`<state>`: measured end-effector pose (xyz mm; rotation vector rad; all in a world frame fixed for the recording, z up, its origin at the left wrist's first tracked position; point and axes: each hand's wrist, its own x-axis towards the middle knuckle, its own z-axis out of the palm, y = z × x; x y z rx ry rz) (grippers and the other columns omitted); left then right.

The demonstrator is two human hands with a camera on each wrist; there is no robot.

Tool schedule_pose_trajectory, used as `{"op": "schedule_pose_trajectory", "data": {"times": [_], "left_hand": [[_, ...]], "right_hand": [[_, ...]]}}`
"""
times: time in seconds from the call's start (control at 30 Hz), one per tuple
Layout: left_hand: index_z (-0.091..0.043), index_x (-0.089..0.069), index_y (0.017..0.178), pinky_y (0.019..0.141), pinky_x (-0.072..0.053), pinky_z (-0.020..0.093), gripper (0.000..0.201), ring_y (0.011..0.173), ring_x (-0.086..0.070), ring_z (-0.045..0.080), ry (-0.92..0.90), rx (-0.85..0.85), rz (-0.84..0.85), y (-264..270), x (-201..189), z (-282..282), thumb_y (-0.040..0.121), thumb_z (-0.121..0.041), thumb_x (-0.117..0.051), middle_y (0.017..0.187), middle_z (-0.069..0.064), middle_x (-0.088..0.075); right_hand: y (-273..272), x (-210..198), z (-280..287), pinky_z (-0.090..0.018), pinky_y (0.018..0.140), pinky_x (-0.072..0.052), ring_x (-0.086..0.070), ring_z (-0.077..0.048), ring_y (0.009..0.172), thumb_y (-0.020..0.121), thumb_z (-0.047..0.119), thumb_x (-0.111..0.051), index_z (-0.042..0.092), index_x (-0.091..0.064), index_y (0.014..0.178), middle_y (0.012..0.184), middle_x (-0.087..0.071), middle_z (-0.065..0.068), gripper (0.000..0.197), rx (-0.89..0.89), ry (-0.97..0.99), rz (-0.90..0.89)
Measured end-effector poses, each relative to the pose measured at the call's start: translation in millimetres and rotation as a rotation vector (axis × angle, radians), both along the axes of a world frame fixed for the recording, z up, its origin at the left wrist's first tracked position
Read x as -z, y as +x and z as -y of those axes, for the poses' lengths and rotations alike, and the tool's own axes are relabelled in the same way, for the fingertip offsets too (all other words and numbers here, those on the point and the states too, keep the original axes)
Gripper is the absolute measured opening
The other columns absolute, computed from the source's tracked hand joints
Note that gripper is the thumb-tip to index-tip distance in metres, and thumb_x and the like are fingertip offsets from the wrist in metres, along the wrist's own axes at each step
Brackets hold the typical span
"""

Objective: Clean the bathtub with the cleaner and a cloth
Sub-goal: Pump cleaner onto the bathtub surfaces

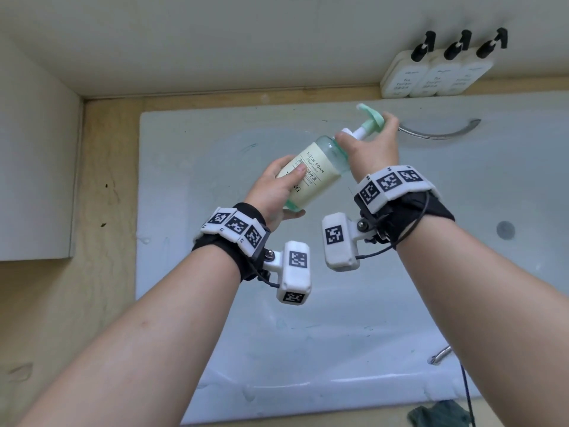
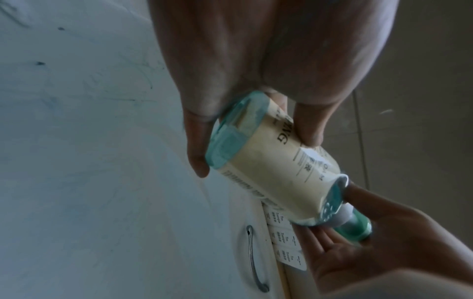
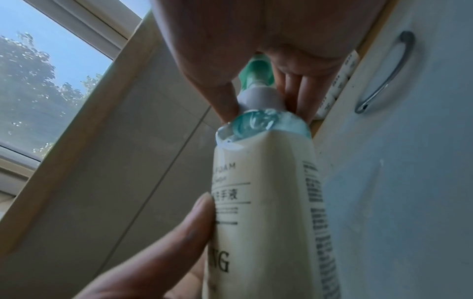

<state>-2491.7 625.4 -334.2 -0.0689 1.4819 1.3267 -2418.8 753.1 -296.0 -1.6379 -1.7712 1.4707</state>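
Both hands hold the cleaner bottle [image 1: 311, 177] tilted above the bathtub [image 1: 191, 143]: left hand [image 1: 274, 192] grips its base, right hand [image 1: 369, 146] clasps the pump [image 1: 371, 117]. Only the head view shows the cloth [image 1: 440, 414], below the right forearm.

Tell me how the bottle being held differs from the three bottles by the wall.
The held bottle is clear bluish-green with a mint pump, tilted over the tub between both hands; the three wall bottles are opaque white with black pumps, standing upright in a row, untouched. All are pump bottles with labels.
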Motion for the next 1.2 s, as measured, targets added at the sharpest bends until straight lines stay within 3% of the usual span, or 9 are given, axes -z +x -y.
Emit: {"op": "schedule_pose_trajectory", "data": {"times": [0.13,0.23,0.33,0.53,0.63,0.77,0.9,1.07,1.2], "left_hand": [[-0.029,-0.048,0.123,0.074,-0.051,0.042,0.027,0.091,-0.056,0.023,-0.039,-0.016,0.006,-5,7,29,0.097,-0.025,-0.056,0.104,0.003,-0.061],[-0.028,-0.047,0.124,0.076,-0.051,0.045,0.027,0.093,-0.057,0.026,-0.051,-0.065,0.042,0,17,54,0.098,-0.025,-0.055,0.111,0.007,-0.061],[-0.027,-0.046,0.129,0.085,-0.051,0.050,0.032,0.095,-0.057,0.025,-0.055,-0.078,0.070,-5,24,77,0.098,-0.026,-0.054,0.111,0.005,-0.061],[-0.028,-0.047,0.132,0.083,-0.050,0.046,0.037,0.089,-0.057,0.022,-0.119,-0.039,0.042,-9,22,112,0.096,-0.028,-0.057,0.103,0.001,-0.060],[-0.028,-0.047,0.133,0.081,-0.051,0.046,0.038,0.088,-0.057,0.022,-0.129,-0.046,0.042,-8,20,125,0.096,-0.029,-0.057,0.105,0.002,-0.059],[-0.028,-0.048,0.131,0.083,-0.050,0.047,0.036,0.089,-0.057,0.022,-0.133,-0.042,0.031,-15,18,143,0.096,-0.029,-0.057,0.104,0.001,-0.060],[-0.029,-0.051,0.126,0.086,-0.049,0.049,0.030,0.089,-0.057,0.022,-0.144,-0.031,0.043,-14,14,158,0.096,-0.027,-0.057,0.105,0.003,-0.060],[-0.029,-0.050,0.121,0.076,-0.049,0.042,0.026,0.088,-0.055,0.026,-0.102,-0.080,0.020,-4,5,164,0.097,-0.024,-0.057,0.104,0.005,-0.059],[-0.029,-0.047,0.123,0.080,-0.052,0.047,0.026,0.092,-0.057,0.026,-0.088,-0.098,0.067,10,4,174,0.097,-0.026,-0.055,0.110,0.007,-0.061]], "right_hand": [[-9,12,27,-0.029,0.071,-0.047,-0.061,-0.021,0.083,0.082,0.022,-0.067,0.022,-0.041,0.123,0.094,-0.056,0.001,0.048,0.005,-0.063,0.039],[-16,21,50,-0.023,0.060,-0.040,-0.057,-0.020,0.076,0.084,0.023,-0.064,0.019,-0.043,0.115,0.086,-0.055,0.003,0.038,-0.036,-0.022,0.104],[-21,28,70,-0.025,0.067,-0.040,-0.058,-0.020,0.078,0.085,0.026,-0.063,0.020,-0.042,0.120,0.093,-0.057,0.001,0.041,-0.089,-0.012,0.103],[-13,35,102,-0.027,0.071,-0.039,-0.057,-0.019,0.081,0.085,0.027,-0.065,0.022,-0.030,0.135,0.093,-0.053,0.002,0.062,-0.111,-0.127,0.135],[-16,31,114,-0.027,0.070,-0.039,-0.056,-0.014,0.075,0.086,0.025,-0.065,0.023,-0.031,0.134,0.090,-0.051,0.004,0.059,-0.118,-0.165,0.140],[-19,28,131,-0.030,0.072,-0.046,-0.061,-0.020,0.083,0.084,0.023,-0.066,0.024,-0.033,0.129,0.089,-0.054,0.003,0.056,-0.092,-0.181,0.115],[-14,28,148,-0.027,0.065,-0.045,-0.060,-0.017,0.076,0.084,0.023,-0.066,0.023,-0.033,0.127,0.085,-0.053,0.003,0.054,-0.079,-0.190,0.105],[-18,18,157,-0.029,0.068,-0.043,-0.057,-0.020,0.072,0.085,0.020,-0.063,0.016,-0.038,0.119,0.078,-0.050,0.005,0.043,-0.060,-0.126,0.106],[-12,7,160,-0.028,0.065,-0.045,-0.058,-0.016,0.074,0.088,0.018,-0.061,0.015,-0.038,0.120,0.087,-0.054,0.002,0.039,-0.147,-0.097,0.129]]}}
